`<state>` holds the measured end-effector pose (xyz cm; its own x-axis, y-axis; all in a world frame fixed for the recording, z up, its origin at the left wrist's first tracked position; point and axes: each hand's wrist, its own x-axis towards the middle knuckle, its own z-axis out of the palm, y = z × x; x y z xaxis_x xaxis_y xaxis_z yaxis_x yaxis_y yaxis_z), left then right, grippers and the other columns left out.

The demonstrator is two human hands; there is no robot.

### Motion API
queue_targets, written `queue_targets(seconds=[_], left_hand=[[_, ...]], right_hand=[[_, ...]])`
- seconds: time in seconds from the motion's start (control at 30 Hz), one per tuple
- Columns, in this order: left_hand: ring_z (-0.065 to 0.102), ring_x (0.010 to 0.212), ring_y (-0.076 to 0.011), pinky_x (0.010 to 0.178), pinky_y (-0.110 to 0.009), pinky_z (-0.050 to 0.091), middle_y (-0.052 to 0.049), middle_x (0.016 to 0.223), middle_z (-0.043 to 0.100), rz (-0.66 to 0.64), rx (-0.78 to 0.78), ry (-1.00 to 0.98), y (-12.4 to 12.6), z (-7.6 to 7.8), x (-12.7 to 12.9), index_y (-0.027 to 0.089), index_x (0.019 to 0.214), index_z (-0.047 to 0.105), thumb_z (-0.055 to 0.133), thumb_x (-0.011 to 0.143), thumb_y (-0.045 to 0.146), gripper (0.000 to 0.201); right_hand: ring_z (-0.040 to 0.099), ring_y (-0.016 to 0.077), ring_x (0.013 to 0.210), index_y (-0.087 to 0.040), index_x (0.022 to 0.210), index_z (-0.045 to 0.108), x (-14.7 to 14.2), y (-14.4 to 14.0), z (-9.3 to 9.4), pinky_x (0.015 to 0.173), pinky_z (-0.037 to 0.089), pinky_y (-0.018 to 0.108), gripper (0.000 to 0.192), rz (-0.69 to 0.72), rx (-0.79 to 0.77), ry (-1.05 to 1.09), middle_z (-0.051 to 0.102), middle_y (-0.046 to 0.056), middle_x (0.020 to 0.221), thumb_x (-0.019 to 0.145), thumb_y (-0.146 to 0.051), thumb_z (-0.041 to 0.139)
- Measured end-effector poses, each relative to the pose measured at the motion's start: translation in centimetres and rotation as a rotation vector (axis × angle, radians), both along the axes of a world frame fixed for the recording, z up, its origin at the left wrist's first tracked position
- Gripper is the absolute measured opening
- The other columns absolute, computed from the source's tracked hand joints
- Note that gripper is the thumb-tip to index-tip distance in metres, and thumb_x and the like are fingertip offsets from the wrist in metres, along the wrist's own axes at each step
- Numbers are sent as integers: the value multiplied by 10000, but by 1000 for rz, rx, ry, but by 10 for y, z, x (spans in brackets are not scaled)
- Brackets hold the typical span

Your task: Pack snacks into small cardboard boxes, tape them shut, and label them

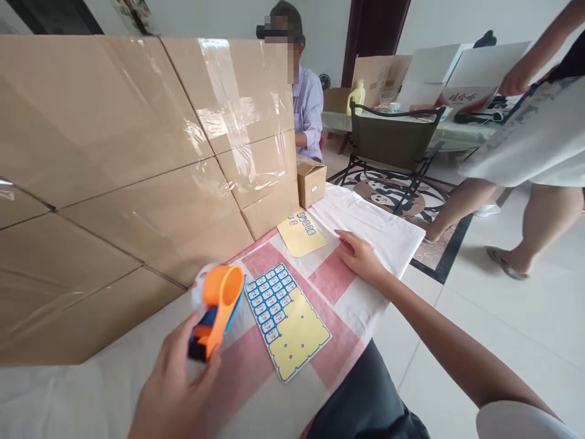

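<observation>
The head camera looks down at a table with a white and pink cloth [388,238].

The left hand [171,390] holds a tape dispenser [217,311]. It is bright orange with a blue side and a dark part at the bottom. The top is round like a scoop. A roll of clear tape sits behind the orange part. The dispenser is up in the air, above the near edge of the table, just left of a sticker sheet [286,320]. The bottom of the dispenser sits between the thumb and the other fingers. The fingers are curled tight around its handle, and the round top sticks up past them.

The right hand [361,256] lies flat on the cloth, farther back on the table. Its fingers are stretched out and loose. They press on the cloth and hold nothing. A yellow paper [301,235] lies near the fingertips, but does not touch them.

The sticker sheet is yellow with a blue edge and rows of small blue and white stickers at its far end. It lies flat between the two hands.

A big wall of taped cardboard boxes [137,171] stands on the left. A small box [311,180] sits at the far end. A person in a light shirt [307,110] sits behind the boxes. Another person's legs [525,213] stand on the floor at the right.
</observation>
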<state>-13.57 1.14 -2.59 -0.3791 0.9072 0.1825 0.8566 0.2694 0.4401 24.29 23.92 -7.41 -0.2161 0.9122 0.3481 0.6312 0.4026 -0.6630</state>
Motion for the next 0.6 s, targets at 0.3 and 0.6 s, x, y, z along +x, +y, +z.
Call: queue_targets(seconds=[0.3, 0.6], left_hand=[[497, 1431, -332, 1150, -511, 480, -172, 1523, 483, -35, 92, -112, -42, -56, -54, 228, 1485, 406, 564, 925, 432, 616], [414, 1497, -288, 1163, -458, 466, -145, 1590, 417, -94, 263, -309, -48, -41, -83, 243, 1392, 491, 644, 920, 389, 517]], right_hand=[[582, 337, 1357, -232, 1485, 528, 0, 1, -7, 1141, 492, 525, 562, 11, 137, -262, 572, 133, 1491, 948, -397, 509], [635, 431, 1233, -474, 1376, 581, -17, -32, 6, 949, 533, 649, 468, -47, 84, -120, 656, 181, 1318, 921, -581, 565]])
